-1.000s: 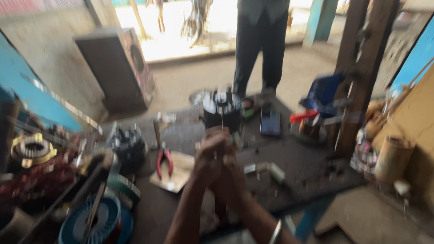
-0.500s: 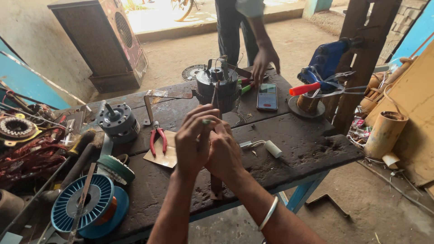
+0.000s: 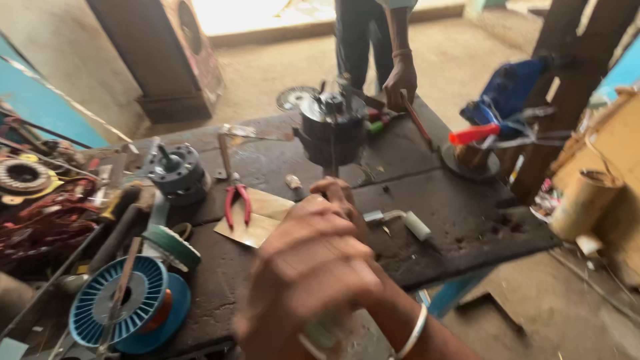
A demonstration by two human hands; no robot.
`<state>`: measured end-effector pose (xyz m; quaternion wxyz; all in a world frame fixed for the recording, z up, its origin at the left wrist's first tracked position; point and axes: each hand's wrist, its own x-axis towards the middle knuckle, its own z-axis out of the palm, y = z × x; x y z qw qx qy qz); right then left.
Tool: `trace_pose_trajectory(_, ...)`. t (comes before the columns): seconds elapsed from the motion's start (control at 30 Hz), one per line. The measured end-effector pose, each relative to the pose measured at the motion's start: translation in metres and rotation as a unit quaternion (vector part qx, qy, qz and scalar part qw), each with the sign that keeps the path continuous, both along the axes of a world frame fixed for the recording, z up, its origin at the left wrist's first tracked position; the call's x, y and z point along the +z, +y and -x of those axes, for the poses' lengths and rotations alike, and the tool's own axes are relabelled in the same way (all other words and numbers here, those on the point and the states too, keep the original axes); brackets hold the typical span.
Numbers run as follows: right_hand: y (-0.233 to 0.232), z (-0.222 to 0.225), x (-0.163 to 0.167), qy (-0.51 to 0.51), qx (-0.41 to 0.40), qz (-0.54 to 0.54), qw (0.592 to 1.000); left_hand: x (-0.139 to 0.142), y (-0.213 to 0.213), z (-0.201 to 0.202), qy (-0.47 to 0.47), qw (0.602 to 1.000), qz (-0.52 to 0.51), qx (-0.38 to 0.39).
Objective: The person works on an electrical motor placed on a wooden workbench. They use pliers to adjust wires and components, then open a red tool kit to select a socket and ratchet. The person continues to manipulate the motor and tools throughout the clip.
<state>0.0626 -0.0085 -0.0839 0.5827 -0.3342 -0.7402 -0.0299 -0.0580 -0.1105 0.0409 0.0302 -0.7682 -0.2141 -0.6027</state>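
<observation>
The person's left hand [image 3: 303,280] is closed in a blurred fist near the camera, and what it grips I cannot tell. The right hand [image 3: 343,203] pinches a thin wire [image 3: 331,157] running up to the dark motor [image 3: 331,130] standing mid-bench [image 3: 467,220]. This looks like wire handling at the motor; the next move probably needs steady tension. A co-worker's hand [image 3: 400,80] rests beyond. Red-handled pliers [image 3: 235,200] lie near.

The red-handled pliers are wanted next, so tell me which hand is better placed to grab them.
Probably the left. The left hand is on the side of the red-handled pliers, which lie on the workbench to its left; the right hand sits behind it, farther over.
</observation>
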Motion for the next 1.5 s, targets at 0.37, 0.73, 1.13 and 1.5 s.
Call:
trace_pose_trajectory(0.37, -0.013, 0.008, 0.025, 0.004, -0.106, 0.149, 0.983, -0.05, 0.084, 0.051, 0.038, 0.91, 0.255, 0.324)
trace_pose_trajectory(0.73, -0.016, -0.006, 0.037, 0.041, -0.025, 0.172, 0.984, -0.188, 0.096, -0.011, -0.233, 0.792, 0.517, -0.226)
trace_pose_trajectory(1.13, 0.069, -0.095, 0.094, 0.415, 0.0, 0.267, 0.87, -0.211, 0.09, -0.022, -0.217, 0.845, 0.439, -0.216)
trace_pose_trajectory(1.5, 0.145, -0.078, 0.196, -0.109, -0.056, 0.14, 0.983, -0.234, 0.108, -0.03, -0.17, 0.902, 0.383, -0.102)
